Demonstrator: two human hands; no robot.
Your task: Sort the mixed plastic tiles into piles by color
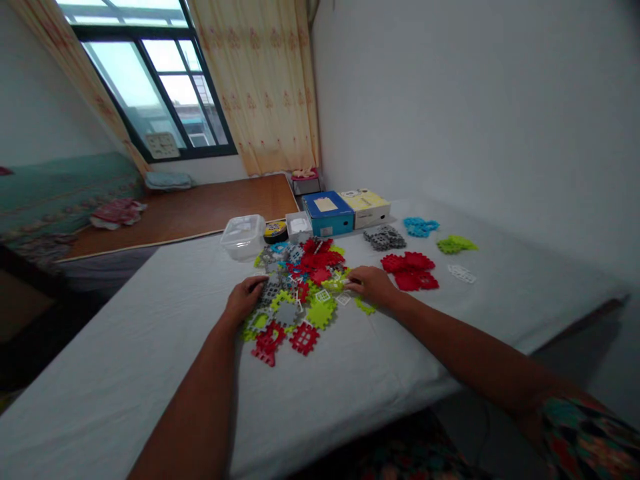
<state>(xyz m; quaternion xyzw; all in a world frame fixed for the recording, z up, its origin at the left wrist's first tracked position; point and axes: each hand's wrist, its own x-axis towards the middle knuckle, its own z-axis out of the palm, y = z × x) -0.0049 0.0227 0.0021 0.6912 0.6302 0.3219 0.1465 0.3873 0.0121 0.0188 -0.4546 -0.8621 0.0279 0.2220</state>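
Note:
A loose heap of toothed plastic building pieces lies on the white-covered table, with red pieces (320, 257), lime-green pieces (321, 313), grey pieces (287, 313) and small white frames (343, 299) mixed together. At the heap's left edge, my left hand (245, 298) has its fingers curled in against the grey pieces; whatever is between them is hidden. My right hand (371, 285) pinches at the right edge, beside a lime-green piece; a pale bit shows at its fingertips, too small to name. Under that wrist lies another lime-green piece (365, 307).
Sorted by colour at the right are grey (384, 237), blue (421, 227), lime-green (456, 245), red (410, 271) and white (462, 273) piles. Behind the heap stand a clear plastic tub (243, 236), a round black container (275, 232), a blue box (327, 214) and a yellow-white box (367, 207).

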